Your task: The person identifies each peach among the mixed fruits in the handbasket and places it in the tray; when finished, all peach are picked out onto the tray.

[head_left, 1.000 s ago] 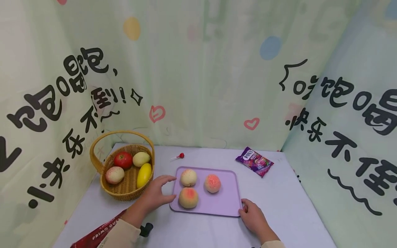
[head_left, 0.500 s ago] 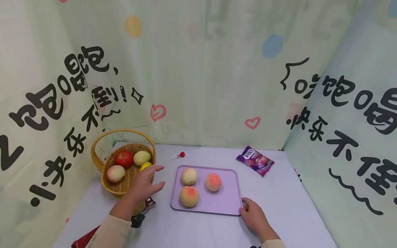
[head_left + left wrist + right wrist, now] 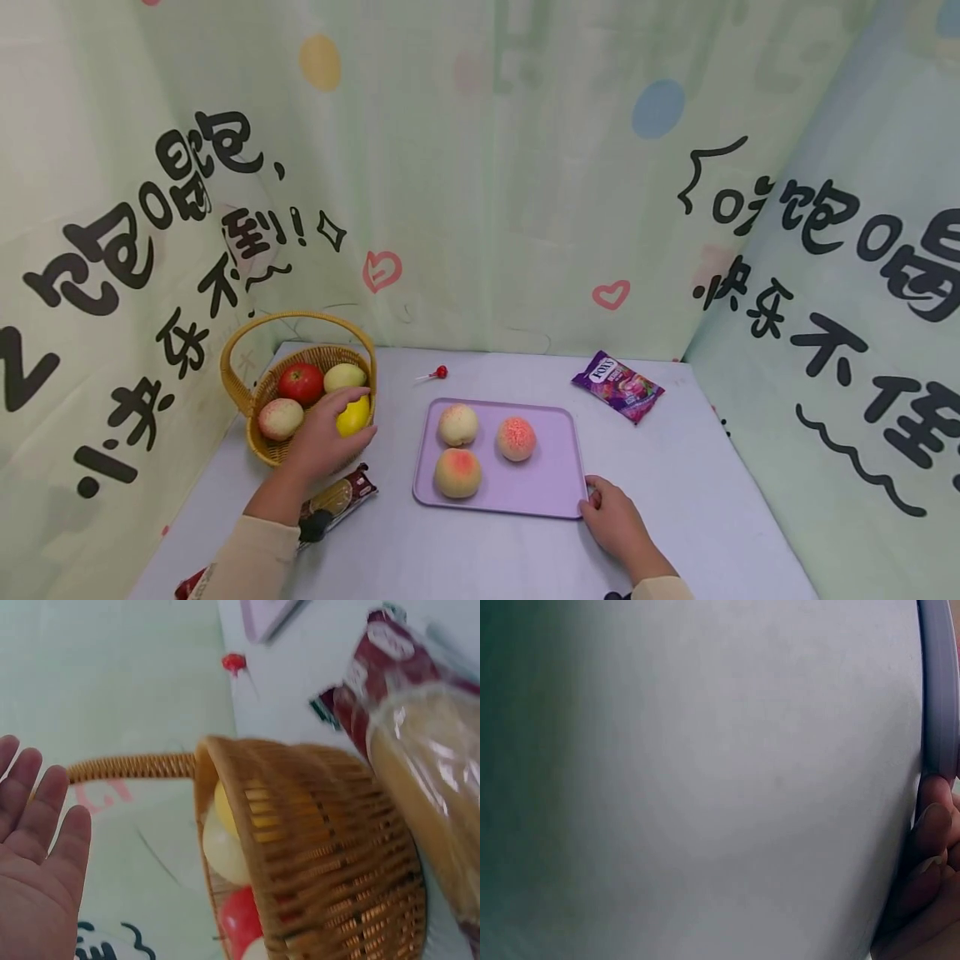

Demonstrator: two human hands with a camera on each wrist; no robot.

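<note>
My left hand (image 3: pixel 318 442) is over the near right side of the wicker basket (image 3: pixel 258 448), thumb and fingers spread around a yellow mango-like fruit (image 3: pixel 354 418). In the left wrist view its fingers are extended. Beside that fruit in the basket are a red apple (image 3: pixel 301 383), a pale yellow-green fruit (image 3: pixel 343 377) and a pinkish-white peach (image 3: pixel 281 419). My right hand (image 3: pixel 617 523) grips the near right corner of the purple tray (image 3: pixel 536 487). The tray bears a cream peach (image 3: pixel 457 425), an orange-tinged peach (image 3: pixel 457 473) and a coral-pink peach (image 3: pixel 516 438).
A long brown-and-clear food packet (image 3: pixel 341 493) lies in front of the basket, partly under my left forearm. Behind the tray are a red lollipop (image 3: pixel 440 372) and, further right, a purple Fox's candy bag (image 3: pixel 618 387). Printed curtains enclose the table (image 3: pixel 690 450).
My left hand has moved left from beside the tray to the basket, empty-handed. The packet under that forearm shows more. My right hand has stayed at the tray corner.
</note>
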